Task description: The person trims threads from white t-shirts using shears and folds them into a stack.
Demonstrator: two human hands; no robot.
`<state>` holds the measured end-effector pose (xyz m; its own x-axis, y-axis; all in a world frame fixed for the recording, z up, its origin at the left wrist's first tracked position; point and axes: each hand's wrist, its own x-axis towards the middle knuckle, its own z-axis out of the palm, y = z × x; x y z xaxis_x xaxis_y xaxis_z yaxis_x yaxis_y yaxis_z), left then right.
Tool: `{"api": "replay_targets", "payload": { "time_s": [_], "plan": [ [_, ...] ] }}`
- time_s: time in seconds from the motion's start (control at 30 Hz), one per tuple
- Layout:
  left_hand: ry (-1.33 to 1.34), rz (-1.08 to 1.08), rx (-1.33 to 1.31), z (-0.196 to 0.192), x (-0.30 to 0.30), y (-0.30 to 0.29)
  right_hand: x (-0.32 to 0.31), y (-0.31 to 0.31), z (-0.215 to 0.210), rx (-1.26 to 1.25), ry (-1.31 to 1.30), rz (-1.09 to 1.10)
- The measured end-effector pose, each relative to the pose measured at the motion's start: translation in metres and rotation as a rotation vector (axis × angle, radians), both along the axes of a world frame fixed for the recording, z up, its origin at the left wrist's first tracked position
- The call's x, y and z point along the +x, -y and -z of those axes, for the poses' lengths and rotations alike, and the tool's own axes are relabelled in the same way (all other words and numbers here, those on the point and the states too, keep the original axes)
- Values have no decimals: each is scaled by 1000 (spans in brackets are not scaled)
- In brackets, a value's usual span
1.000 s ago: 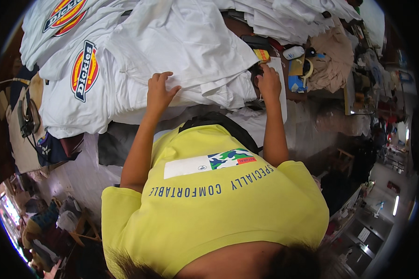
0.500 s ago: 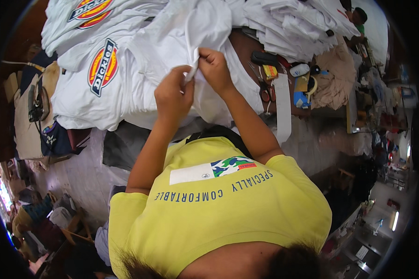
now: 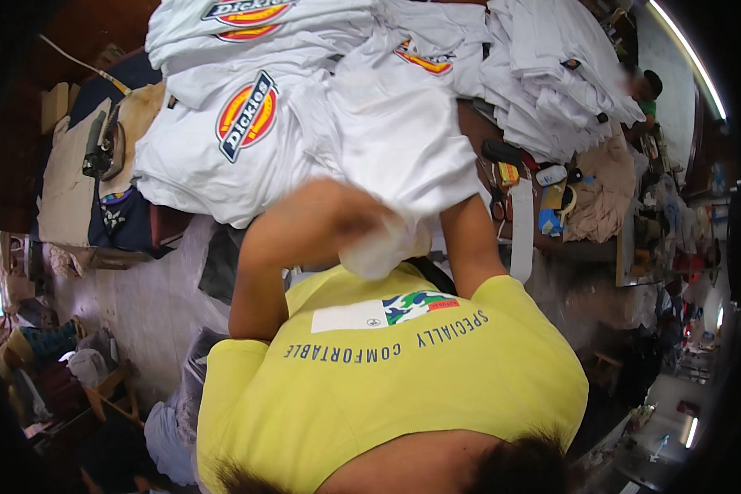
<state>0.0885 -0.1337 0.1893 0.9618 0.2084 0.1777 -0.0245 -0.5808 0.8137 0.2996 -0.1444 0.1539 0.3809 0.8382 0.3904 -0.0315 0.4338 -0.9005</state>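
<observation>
A white T-shirt (image 3: 399, 136) with a red, yellow and dark blue print is bunched at the near edge of the table. My left hand (image 3: 350, 216), blurred by motion, is closed on a fold of this shirt close to my body, its fingers smeared. My right forearm (image 3: 473, 243) reaches up to the shirt's near right side; white cloth covers the right hand and hides its fingers. Left of it lies another white T-shirt (image 3: 193, 148) with the same oval print (image 3: 247, 117).
More white shirts (image 3: 543, 82) are heaped at the back right. Scissors (image 3: 502, 204), a black case (image 3: 500, 151), a tape roll (image 3: 568, 200) and a white strip (image 3: 522, 230) lie right. An iron (image 3: 103, 152) stands far left. A person (image 3: 646, 90) is at the far right.
My hands were pinching the shirt's cloth together farther out over the table. Now the left has come toward my body with a fold, and the right has gone under the cloth.
</observation>
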Motion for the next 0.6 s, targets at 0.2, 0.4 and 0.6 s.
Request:
{"api": "replay_targets", "payload": {
  "time_s": [0.2, 0.4, 0.6],
  "plan": [
    [-442, 64, -613, 87, 72, -9, -27, -35, -47, 84, -20, -96],
    [898, -630, -104, 115, 60, -25, -35, -7, -52, 88, -39, -133],
    [727, -783, -491, 125, 32, -81, -34, 41, -17, -192, 112, -251]
  ]
}}
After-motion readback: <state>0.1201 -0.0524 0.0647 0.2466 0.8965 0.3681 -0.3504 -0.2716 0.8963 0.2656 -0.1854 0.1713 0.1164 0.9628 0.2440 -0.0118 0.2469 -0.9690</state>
